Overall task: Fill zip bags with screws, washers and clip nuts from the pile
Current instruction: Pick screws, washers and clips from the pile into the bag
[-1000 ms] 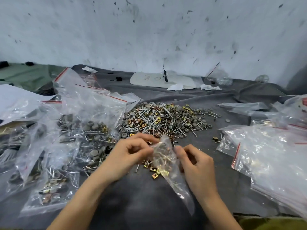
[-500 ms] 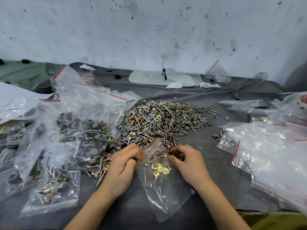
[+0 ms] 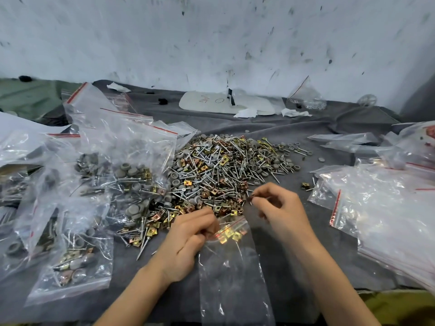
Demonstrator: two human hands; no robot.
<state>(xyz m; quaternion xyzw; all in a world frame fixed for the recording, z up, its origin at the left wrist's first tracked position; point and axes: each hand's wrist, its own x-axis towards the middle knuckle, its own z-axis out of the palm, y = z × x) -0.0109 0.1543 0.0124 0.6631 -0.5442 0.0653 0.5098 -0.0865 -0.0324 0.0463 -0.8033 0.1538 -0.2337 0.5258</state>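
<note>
A pile [image 3: 226, 168] of silver screws, grey washers and gold clip nuts lies on the grey cloth in the middle. A clear zip bag [image 3: 233, 269] lies flat in front of it, with a few gold clip nuts [image 3: 231, 234] inside near its red-lined mouth. My left hand [image 3: 188, 241] pinches the bag's mouth at its left edge. My right hand [image 3: 277, 205] hovers at the pile's near right edge, fingers curled, pinching a small dark piece between thumb and fingertips.
Several filled zip bags [image 3: 94, 189] are heaped at the left. A stack of unfilled zip bags [image 3: 386, 208] lies at the right. A white board [image 3: 226, 104] and paper scraps lie at the back by the wall. One clip nut [image 3: 305, 185] sits alone at the right.
The bag has been laid flat on the cloth. My right hand let go of the bag and moved up to the pile's edge, where it picked a small piece.
</note>
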